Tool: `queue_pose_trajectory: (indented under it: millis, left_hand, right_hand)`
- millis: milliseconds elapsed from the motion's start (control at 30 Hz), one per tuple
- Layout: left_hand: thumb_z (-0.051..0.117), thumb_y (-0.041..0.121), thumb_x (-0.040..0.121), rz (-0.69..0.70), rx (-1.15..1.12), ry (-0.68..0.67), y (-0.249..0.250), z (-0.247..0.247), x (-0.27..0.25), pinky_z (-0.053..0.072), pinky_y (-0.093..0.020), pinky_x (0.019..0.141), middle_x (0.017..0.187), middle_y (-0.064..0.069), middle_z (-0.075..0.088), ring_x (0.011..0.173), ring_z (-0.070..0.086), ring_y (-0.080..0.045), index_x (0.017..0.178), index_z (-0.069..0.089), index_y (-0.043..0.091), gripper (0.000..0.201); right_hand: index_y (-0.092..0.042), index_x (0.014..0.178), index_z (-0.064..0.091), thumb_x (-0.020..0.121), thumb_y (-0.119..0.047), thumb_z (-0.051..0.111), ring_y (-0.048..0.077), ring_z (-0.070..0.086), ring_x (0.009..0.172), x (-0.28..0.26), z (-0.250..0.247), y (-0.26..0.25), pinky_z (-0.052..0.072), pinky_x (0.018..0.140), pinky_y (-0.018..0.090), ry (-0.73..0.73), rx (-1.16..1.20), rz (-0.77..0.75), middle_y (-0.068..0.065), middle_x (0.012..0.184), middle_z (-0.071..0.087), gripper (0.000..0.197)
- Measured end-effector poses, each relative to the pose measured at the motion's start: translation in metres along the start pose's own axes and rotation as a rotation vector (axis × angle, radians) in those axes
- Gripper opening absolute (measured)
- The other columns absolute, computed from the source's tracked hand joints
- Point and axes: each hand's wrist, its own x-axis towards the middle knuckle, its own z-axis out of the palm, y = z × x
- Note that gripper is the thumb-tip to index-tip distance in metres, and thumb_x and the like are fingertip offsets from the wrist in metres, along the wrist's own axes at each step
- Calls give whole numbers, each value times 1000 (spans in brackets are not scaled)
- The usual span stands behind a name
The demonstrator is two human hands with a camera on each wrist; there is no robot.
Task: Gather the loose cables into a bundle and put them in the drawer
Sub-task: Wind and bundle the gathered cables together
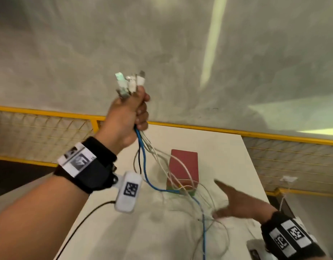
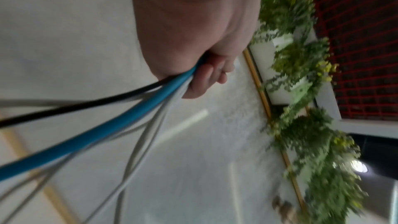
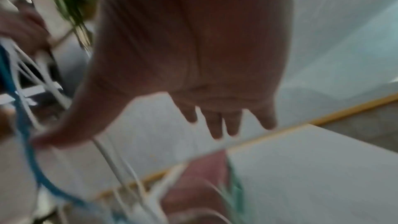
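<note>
My left hand (image 1: 135, 109) is raised above the white table (image 1: 227, 147) and grips a bunch of cables (image 1: 143, 158) in its fist; their white plugs (image 1: 130, 81) stick up above the fingers. A blue cable (image 1: 146, 175), a black one and several thin white ones hang from the fist and trail over the table. In the left wrist view the blue cable (image 2: 103, 134) runs out from under the curled fingers (image 2: 202, 81). My right hand (image 1: 237, 201) hovers flat with straight fingers over the trailing cables, holding nothing; in the right wrist view its fingers (image 3: 217, 122) are spread. No drawer shows.
A red box (image 1: 184, 166) with a green base stands mid-table under the cable strands. A yellow rail with wire mesh (image 1: 274, 136) runs behind the table. Beyond it lies a grey concrete floor (image 1: 162, 44). Green plants (image 2: 301, 74) appear in the left wrist view.
</note>
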Motion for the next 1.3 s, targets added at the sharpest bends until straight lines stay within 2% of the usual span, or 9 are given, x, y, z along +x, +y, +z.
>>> queue_pose_trajectory:
  millis: [67,167,300,433,533,633,800,1033,1300]
  left_hand:
    - [47,36,102,-75,22,-81,-23,20,-11,23,-16,36,48,6,30,36,26,-6,77,54,14,34]
    - [50,31,100,-117,18,-175,-47,48,-30,32,-21,43,49,2,35,36,35,-10,75,56,11,33]
    - [57,37,96,-129,95,-135,-51,58,-41,49,-29,52,56,-1,53,57,63,-19,75,62,12,33]
    - [61,36,93,14,297,-80,-54,46,-45,53,-28,57,74,-4,72,78,71,-11,81,69,8,31]
    - [79,32,79,128,594,-130,-69,34,-48,55,-28,74,83,6,75,81,72,-7,89,73,14,22]
    - [76,26,83,-51,538,-240,-73,31,-46,55,-30,85,96,1,77,95,72,-14,89,75,8,19]
    - [60,36,87,-348,-42,-214,-59,33,-47,60,-30,68,83,-8,74,81,75,-23,73,65,8,31]
    - [54,52,89,-324,-308,-70,-54,25,-43,41,-23,43,46,3,35,39,41,-12,52,36,18,54]
    - [52,47,92,-740,156,-353,-60,-4,-44,26,-13,32,59,-6,54,32,31,-5,60,54,11,47]
  right_hand:
    - [-47,144,25,56,-57,86,-10,31,136,-3,-8,-52,27,112,16,245,328,-289,-10,155,33,108]
    - [-29,139,36,60,-33,89,13,48,133,1,-3,-122,41,109,35,205,674,-603,-1,140,51,95]
    - [-14,121,45,80,-14,72,26,71,88,8,13,-157,56,84,48,272,797,-586,8,94,72,50]
    - [-25,96,51,94,-17,52,19,56,51,5,23,-149,51,61,34,260,709,-588,-1,54,56,8]
    - [-41,72,48,90,-33,46,12,48,50,3,25,-149,45,52,32,298,546,-602,-7,53,48,20]
    - [-29,81,48,92,-38,43,15,44,57,1,30,-152,41,55,43,285,335,-673,0,65,48,14]
    - [-38,82,44,96,-28,47,11,47,64,-1,32,-153,47,62,45,244,285,-670,-2,73,50,17]
    - [-20,85,56,93,-18,54,14,51,49,-7,45,-138,47,51,28,4,442,-492,0,65,48,8]
    - [-19,80,64,82,-31,70,14,54,56,-4,5,-90,47,55,31,60,32,-327,-4,68,59,14]
